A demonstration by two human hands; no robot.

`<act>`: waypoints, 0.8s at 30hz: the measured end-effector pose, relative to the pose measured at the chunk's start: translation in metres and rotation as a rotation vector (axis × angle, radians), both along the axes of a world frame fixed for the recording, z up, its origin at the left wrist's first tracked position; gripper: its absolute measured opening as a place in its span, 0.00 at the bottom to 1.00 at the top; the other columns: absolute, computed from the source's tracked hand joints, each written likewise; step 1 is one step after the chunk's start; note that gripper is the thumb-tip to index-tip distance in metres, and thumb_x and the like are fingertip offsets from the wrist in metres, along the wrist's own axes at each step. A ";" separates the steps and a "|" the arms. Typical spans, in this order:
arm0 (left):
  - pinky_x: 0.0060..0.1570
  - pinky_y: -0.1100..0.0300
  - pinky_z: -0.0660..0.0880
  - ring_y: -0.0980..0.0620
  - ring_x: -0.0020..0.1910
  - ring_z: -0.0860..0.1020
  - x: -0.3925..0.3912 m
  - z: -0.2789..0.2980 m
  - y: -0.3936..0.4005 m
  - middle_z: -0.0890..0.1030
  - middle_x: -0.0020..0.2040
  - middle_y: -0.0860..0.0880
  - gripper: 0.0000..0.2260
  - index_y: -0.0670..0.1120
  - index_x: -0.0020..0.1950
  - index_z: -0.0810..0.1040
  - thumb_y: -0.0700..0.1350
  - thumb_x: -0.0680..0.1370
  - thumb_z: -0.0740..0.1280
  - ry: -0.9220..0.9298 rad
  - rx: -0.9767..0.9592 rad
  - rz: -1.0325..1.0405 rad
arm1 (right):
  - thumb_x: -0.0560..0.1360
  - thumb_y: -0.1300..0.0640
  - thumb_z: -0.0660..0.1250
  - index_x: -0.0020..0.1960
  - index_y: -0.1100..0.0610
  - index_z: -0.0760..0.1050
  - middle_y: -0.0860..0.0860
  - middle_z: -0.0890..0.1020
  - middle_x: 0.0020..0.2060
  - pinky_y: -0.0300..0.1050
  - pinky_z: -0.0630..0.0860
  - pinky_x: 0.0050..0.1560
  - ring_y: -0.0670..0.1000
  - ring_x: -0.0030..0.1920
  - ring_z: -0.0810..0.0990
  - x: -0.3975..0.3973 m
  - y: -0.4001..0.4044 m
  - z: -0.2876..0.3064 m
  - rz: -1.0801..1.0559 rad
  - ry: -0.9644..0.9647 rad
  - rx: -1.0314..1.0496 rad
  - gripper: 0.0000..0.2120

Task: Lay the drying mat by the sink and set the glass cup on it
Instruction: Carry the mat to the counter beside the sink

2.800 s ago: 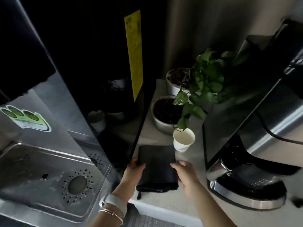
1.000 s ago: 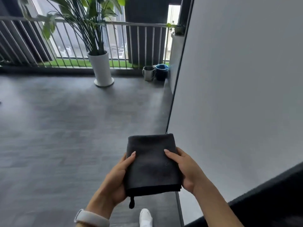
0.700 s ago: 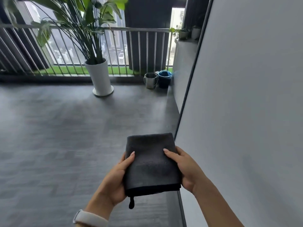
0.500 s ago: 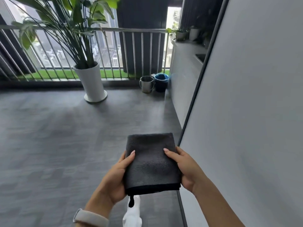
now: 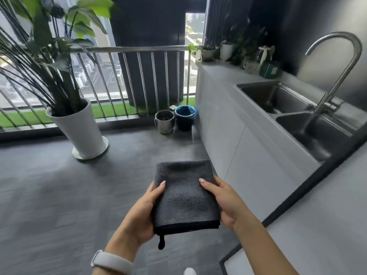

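Both hands were gripping the folded dark drying mat (image 5: pixel 185 195) out front, above the floor: left hand (image 5: pixel 146 212) clamped on its left edge, right hand (image 5: pixel 224 201) on the right, thumbs on top. The sink (image 5: pixel 301 114) sat off to the right in the grey bench (image 5: pixel 222 73), well apart from the mat.

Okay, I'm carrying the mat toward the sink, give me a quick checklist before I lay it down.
1. Mat held in both the left hand and right hand: ok.
2. Mat unfolded: not ok, it is folded.
3. Sink in view: ok.
4. Bare counter beyond the sink: ok.
5. Glass cup located: cannot tell.
6. Faucet off: ok, no water visible.
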State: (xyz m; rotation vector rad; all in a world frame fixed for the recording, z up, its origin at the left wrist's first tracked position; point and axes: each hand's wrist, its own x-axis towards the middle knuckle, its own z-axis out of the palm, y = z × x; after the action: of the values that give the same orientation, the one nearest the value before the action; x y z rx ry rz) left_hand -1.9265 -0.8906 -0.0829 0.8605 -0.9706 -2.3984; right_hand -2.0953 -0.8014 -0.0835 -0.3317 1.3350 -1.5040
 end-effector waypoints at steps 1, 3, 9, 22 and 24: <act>0.35 0.55 0.81 0.48 0.43 0.84 -0.015 -0.003 -0.024 0.86 0.47 0.47 0.16 0.52 0.57 0.77 0.48 0.69 0.66 -0.005 -0.003 -0.007 | 0.72 0.59 0.69 0.47 0.55 0.81 0.55 0.86 0.45 0.50 0.81 0.41 0.55 0.45 0.85 -0.014 -0.024 -0.004 -0.006 0.002 0.003 0.05; 0.36 0.55 0.81 0.48 0.44 0.84 -0.045 -0.010 -0.071 0.85 0.48 0.47 0.18 0.51 0.59 0.76 0.48 0.69 0.66 -0.015 -0.005 -0.019 | 0.71 0.59 0.70 0.48 0.56 0.81 0.56 0.86 0.45 0.51 0.81 0.42 0.55 0.45 0.85 -0.043 -0.072 -0.013 -0.016 -0.004 0.001 0.06; 0.37 0.55 0.81 0.49 0.44 0.84 -0.157 -0.014 -0.228 0.86 0.47 0.48 0.17 0.51 0.57 0.77 0.48 0.69 0.66 -0.049 -0.028 -0.026 | 0.72 0.60 0.69 0.45 0.56 0.81 0.56 0.87 0.43 0.49 0.81 0.39 0.54 0.44 0.85 -0.155 -0.228 -0.026 -0.027 -0.030 -0.006 0.04; 0.32 0.57 0.81 0.50 0.39 0.84 -0.390 -0.006 -0.515 0.86 0.43 0.48 0.13 0.51 0.53 0.78 0.47 0.69 0.65 -0.052 -0.005 -0.127 | 0.73 0.60 0.67 0.49 0.59 0.80 0.56 0.87 0.40 0.46 0.81 0.34 0.53 0.40 0.86 -0.369 -0.490 -0.008 -0.152 -0.093 -0.018 0.06; 0.33 0.58 0.81 0.50 0.39 0.84 -0.428 -0.010 -0.559 0.87 0.42 0.48 0.13 0.51 0.53 0.78 0.47 0.69 0.65 -0.053 -0.004 -0.161 | 0.73 0.60 0.67 0.49 0.59 0.80 0.56 0.87 0.40 0.46 0.81 0.33 0.54 0.39 0.86 -0.402 -0.527 -0.011 -0.193 -0.101 -0.020 0.06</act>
State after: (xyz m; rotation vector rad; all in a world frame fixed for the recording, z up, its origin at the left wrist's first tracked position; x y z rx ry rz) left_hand -2.3546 -1.4497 -0.0933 0.8789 -1.1025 -2.5183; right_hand -2.4972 -1.3289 -0.0940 -0.1407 1.3017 -1.6721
